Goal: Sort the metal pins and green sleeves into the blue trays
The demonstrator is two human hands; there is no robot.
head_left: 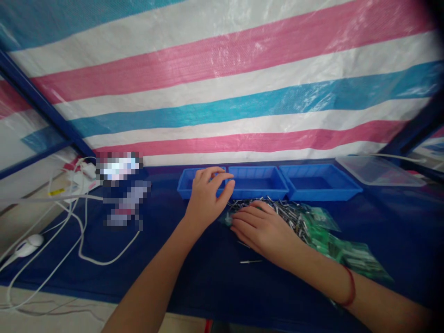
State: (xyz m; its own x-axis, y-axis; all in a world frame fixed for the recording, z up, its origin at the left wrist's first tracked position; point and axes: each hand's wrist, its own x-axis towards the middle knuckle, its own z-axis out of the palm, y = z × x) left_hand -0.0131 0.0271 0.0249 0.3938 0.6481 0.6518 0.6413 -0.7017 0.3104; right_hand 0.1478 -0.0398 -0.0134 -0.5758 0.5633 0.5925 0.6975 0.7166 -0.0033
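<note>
My left hand (210, 196) is raised in front of the left blue tray (185, 182), partly covering it. Its fingers are loosely bent, with the thumb apart and nothing visible between them. Palm down, my right hand (265, 231) rests at the near left edge of a pile of thin metal pins, looking like blind rivets (287, 212). Its fingers are stretched out, and their undersides are hidden. By those fingertips lies a crumpled bit of clear plastic (226, 219). One loose rivet (250, 262) lies nearer to me on the dark blue table surface (208, 286).
Beside the left tray stand a middle blue tray (258, 180) and a right blue tray (319, 182). Green-tinted plastic bags (360, 259) lie right of the pile. A clear lid (378, 171) sits at the back right. White cables (83, 240) and blurred-out items occupy the left.
</note>
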